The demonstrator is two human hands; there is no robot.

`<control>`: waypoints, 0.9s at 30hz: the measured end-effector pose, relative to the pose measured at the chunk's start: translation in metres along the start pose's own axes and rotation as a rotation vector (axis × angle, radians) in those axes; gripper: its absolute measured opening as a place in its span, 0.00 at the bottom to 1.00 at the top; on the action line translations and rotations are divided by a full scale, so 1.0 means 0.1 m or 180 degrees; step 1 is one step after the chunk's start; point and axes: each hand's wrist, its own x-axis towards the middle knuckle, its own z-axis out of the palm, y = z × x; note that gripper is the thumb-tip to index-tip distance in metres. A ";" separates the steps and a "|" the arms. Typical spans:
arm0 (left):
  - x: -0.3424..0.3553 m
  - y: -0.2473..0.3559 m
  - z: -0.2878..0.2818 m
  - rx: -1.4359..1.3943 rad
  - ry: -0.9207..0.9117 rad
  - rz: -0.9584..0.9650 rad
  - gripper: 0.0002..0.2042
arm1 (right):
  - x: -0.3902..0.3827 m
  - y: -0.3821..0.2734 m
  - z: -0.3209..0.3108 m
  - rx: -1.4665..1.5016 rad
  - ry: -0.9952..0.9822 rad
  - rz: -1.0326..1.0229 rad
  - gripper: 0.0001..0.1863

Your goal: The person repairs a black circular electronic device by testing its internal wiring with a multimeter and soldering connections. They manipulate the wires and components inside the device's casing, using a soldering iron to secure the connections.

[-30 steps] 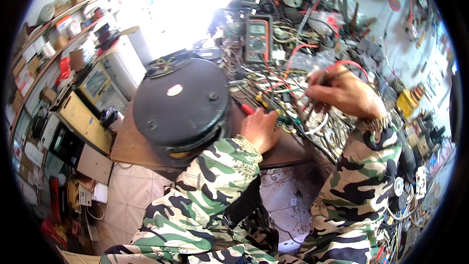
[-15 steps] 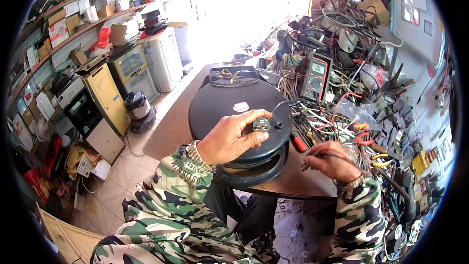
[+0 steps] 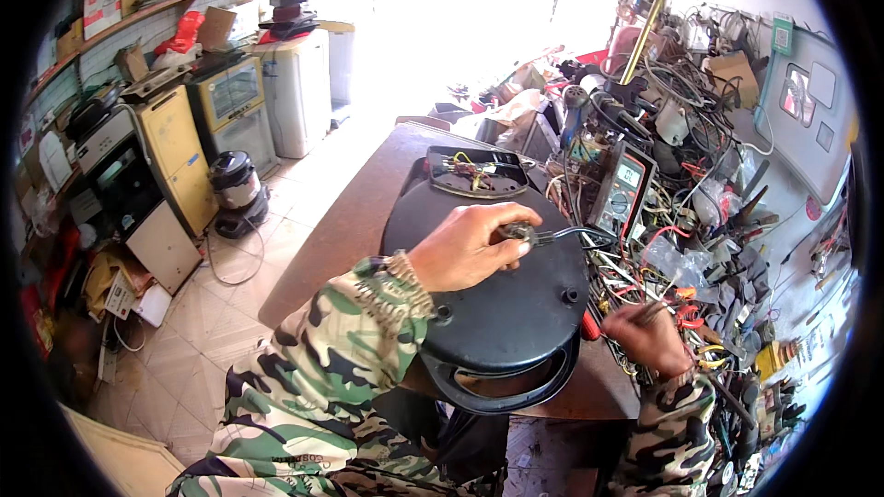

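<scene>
My left hand [image 3: 470, 248] is closed, thumb and fingers pinching a small dark power plug [image 3: 518, 232] above a round black appliance [image 3: 502, 313]. From the plug a black cord [image 3: 575, 231] curves off to the right. The appliance lies on a brown table [image 3: 345, 189], its loop handle [image 3: 506, 387] toward me. At its far end, a shallow housing [image 3: 474, 170] stands open, with loose wires inside. My right hand [image 3: 649, 339] is closed beside the table's right edge, over the clutter; motion blur and the fingers hide what it holds. A multimeter [image 3: 626, 189] leans upright beyond the appliance, its display lit.
Cables, tools and parts pile up [image 3: 686, 129] along the right side. A red-handled tool [image 3: 590, 324] lies near the table's right edge. To the left stand cabinets [image 3: 175, 161], loaded shelves [image 3: 138, 14] and a pot-shaped appliance [image 3: 237, 191] on the tiled floor.
The view has shifted, showing more of the right wall. My left hand has turned the plug from face-on to side-on. My right hand is still closed, now blurred.
</scene>
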 end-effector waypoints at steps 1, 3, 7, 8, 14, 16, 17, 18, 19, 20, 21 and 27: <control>0.00 -0.03 -0.02 -0.0107 -0.0006 -0.0140 0.16 | 0.07 -0.17 -0.02 0.0421 0.0264 0.0054 0.11; -0.05 -0.08 -0.09 -0.0268 -0.0004 -0.0292 0.16 | 0.22 -0.50 -0.02 0.1152 0.0500 -0.0415 0.14; -0.12 -0.12 -0.08 -0.0442 0.0202 -0.0161 0.16 | 0.72 -0.88 0.32 0.1886 0.0663 -0.0926 0.16; -0.11 -0.11 -0.09 -0.0560 0.0265 -0.0223 0.15 | 0.84 -0.90 0.43 0.2041 0.0586 -0.0955 0.17; -0.12 -0.06 -0.09 0.0023 0.0484 -0.0572 0.17 | 1.21 -0.79 0.69 0.2910 -0.0150 -0.0662 0.14; -0.13 -0.05 -0.09 0.0021 0.0524 -0.0654 0.19 | 1.24 -0.75 0.72 0.2997 -0.0369 -0.0559 0.14; -0.13 -0.05 -0.09 0.0047 0.0496 -0.0637 0.19 | 1.24 -0.74 0.73 0.2983 -0.0450 -0.0591 0.14; -0.15 -0.05 -0.08 0.0068 0.0475 -0.0624 0.19 | 1.25 -0.74 0.78 0.2965 -0.0459 -0.0576 0.14; -0.16 -0.05 -0.08 0.0004 0.0454 -0.0532 0.19 | 1.25 -0.73 0.81 0.2960 -0.0453 -0.0519 0.14; -0.15 -0.06 -0.06 0.0153 0.0447 -0.0564 0.19 | 1.24 -0.73 0.82 0.2928 -0.0552 -0.0535 0.14; -0.14 -0.07 -0.05 0.0225 0.0441 -0.0516 0.19 | 1.24 -0.72 0.84 0.2887 -0.0624 -0.0591 0.14; -0.17 -0.05 -0.03 0.0780 0.0338 -0.0530 0.19 | 1.17 -0.69 0.81 0.2642 -0.0877 -0.0533 0.13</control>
